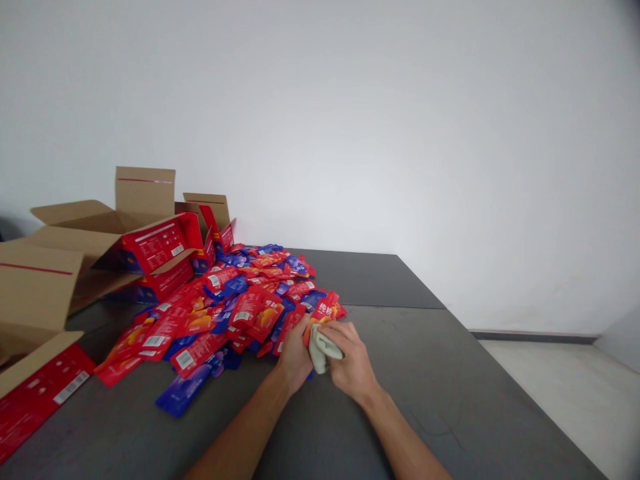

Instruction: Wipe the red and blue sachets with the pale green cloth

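Note:
My left hand [296, 355] is closed on a red spouted pouch [325, 308] with orange fruit printed on it, held tilted above the dark table. In my right hand [353, 357] is a folded pale cloth [319, 352], pressed against the lower part of that pouch. The fingers of both hands are close together, and the cloth hides part of the pouch. Just left of my hands spreads a heap of similar red pouches [245, 313] mixed with blue pouches [186, 390], several showing white barcode labels.
Open red cardboard boxes [155, 247] with brown flaps stand at the left, one near box [45, 393] reaching the left edge. A grey tabletop [425, 400] runs under everything, with a seam across it. Behind is a white wall [380, 133]; pale floor [565, 380] lies at the right.

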{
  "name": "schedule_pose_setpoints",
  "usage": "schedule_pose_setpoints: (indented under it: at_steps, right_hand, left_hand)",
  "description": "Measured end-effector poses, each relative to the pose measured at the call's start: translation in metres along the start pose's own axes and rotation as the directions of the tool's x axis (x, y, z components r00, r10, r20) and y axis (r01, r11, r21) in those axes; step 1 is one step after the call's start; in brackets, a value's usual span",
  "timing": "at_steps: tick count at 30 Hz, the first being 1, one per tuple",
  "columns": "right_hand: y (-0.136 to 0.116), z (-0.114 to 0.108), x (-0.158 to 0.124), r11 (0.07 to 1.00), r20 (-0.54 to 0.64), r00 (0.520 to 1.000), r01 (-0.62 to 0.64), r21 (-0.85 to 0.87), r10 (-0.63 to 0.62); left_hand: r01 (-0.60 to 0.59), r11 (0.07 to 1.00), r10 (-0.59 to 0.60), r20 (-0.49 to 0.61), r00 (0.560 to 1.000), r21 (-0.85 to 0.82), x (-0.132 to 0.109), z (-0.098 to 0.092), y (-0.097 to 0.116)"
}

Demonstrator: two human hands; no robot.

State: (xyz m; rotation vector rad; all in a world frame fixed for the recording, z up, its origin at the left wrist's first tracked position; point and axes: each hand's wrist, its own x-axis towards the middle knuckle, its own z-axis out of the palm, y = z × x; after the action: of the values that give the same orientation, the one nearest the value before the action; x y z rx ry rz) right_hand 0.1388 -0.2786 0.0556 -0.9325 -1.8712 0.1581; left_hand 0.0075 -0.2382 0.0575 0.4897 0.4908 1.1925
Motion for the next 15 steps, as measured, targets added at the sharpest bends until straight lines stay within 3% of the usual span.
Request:
schedule_pose_setpoints:
  at_steps: [3, 8, 11, 15]
  right_hand:
    - [0.006, -0.007, 0.002, 0.992, -0.117, 0.989, -0.095, -0.079, 0.086]
    - [0.018, -0.021, 0.006, 0.952, -0.312, 0.925, -0.271, -0.141, 0.217]
    - [0.017, -0.018, 0.005, 0.959, -0.283, 0.934, -0.260, -0.116, 0.219]
    - [0.006, -0.005, 0.002, 0.985, -0.142, 0.979, -0.156, -0.069, 0.145]
  left_hand:
    - [0.032, 0.999, -0.032, 0.048, 0.998, 0.002, -0.002, -0.004, -0.009]
    - [0.033, 0.999, -0.036, 0.162, 0.986, 0.025, -0.009, 0.004, -0.023]
    - [0.020, 1.000, -0.019, 0.171, 0.985, -0.002, -0.008, 0.007, -0.022]
    - [0.034, 0.999, -0.032, 0.066, 0.997, -0.039, -0.005, 0.004, -0.012]
